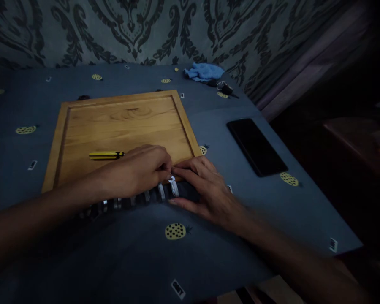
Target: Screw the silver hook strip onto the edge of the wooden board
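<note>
My left hand [141, 169] is closed in a pinch at the top of a shiny metal clamp [174, 186], near the right end of a dark tube. My right hand [209, 188] grips that dark tube [188, 191], fingers over its far side and thumb along the near side. Several more metal bands sit along the tube to the left, partly hidden under my left forearm. A yellow and black screwdriver handle [106, 155] lies on the wooden board [120, 126] behind my left hand, which hides its other end.
A black phone [256, 145] lies right of the board. A blue cloth [205, 71] and a key fob [225, 88] are at the back right. The pineapple-patterned tablecloth [139, 261] ends at a slanting right edge. A patterned wall or curtain [129, 29] stands behind.
</note>
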Demonstrator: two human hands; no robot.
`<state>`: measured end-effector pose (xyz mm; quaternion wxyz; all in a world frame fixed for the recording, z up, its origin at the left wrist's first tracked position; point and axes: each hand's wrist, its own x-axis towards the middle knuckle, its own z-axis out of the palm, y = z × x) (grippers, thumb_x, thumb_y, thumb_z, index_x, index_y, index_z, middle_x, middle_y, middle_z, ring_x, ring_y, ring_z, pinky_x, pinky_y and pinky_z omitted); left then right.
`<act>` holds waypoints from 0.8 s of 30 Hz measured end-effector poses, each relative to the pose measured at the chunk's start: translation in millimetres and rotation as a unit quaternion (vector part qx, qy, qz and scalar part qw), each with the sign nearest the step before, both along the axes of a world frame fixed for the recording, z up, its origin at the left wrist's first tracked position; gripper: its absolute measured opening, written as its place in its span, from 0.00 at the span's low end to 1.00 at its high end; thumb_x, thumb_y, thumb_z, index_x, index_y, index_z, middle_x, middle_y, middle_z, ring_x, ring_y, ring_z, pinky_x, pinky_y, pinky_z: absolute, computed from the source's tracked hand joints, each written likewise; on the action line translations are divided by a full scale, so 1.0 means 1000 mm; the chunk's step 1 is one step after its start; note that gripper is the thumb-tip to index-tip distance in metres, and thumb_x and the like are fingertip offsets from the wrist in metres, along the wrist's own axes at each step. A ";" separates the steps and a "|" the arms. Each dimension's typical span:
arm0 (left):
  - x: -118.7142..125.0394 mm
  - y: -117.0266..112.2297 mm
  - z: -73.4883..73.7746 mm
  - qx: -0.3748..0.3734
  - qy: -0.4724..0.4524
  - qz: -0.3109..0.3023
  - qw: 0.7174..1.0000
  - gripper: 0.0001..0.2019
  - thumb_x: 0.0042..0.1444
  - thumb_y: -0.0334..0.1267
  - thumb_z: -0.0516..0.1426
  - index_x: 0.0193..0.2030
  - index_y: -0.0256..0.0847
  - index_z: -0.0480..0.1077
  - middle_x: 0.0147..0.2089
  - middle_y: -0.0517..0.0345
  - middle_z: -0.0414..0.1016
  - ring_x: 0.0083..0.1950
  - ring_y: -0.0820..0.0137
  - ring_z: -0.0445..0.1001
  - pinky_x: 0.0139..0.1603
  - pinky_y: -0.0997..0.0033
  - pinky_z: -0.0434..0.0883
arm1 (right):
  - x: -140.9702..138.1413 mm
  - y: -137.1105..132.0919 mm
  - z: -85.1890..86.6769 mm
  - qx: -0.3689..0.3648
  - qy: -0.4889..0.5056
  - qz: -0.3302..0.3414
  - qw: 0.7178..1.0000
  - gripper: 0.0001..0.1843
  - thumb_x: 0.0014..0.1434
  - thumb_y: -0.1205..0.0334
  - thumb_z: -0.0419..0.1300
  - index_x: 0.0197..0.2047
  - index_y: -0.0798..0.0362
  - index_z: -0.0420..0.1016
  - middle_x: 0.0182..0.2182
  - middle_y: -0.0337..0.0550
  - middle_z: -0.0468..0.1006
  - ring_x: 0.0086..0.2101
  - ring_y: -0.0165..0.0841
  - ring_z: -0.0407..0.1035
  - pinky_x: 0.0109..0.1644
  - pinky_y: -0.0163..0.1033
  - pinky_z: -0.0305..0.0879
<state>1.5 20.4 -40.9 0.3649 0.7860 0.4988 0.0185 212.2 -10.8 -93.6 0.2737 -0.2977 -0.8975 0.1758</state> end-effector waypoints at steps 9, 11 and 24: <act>0.003 0.001 0.001 0.010 0.019 -0.007 1.000 0.07 0.58 0.39 0.56 0.36 0.42 0.74 0.41 0.59 0.76 0.40 0.70 0.70 0.39 0.72 0.61 | 0.000 0.000 -0.001 0.001 -0.003 0.001 1.000 0.25 0.63 0.48 0.63 0.56 0.56 0.70 0.45 0.51 0.75 0.46 0.44 0.67 0.49 0.52 0.68; 0.004 0.001 0.002 0.014 0.022 -0.009 1.000 0.07 0.58 0.39 0.56 0.36 0.42 0.74 0.40 0.59 0.76 0.39 0.70 0.69 0.38 0.71 0.61 | 0.000 0.000 -0.001 0.004 -0.002 0.002 1.000 0.25 0.63 0.48 0.63 0.56 0.57 0.70 0.45 0.51 0.75 0.46 0.44 0.67 0.49 0.52 0.68; 0.007 0.003 0.007 0.008 0.042 -0.023 0.999 0.09 0.55 0.39 0.54 0.35 0.40 0.74 0.39 0.56 0.75 0.38 0.70 0.69 0.38 0.69 0.61 | 0.000 0.000 -0.001 0.005 -0.004 0.002 1.000 0.25 0.63 0.48 0.63 0.55 0.57 0.71 0.44 0.51 0.75 0.45 0.44 0.67 0.48 0.51 0.68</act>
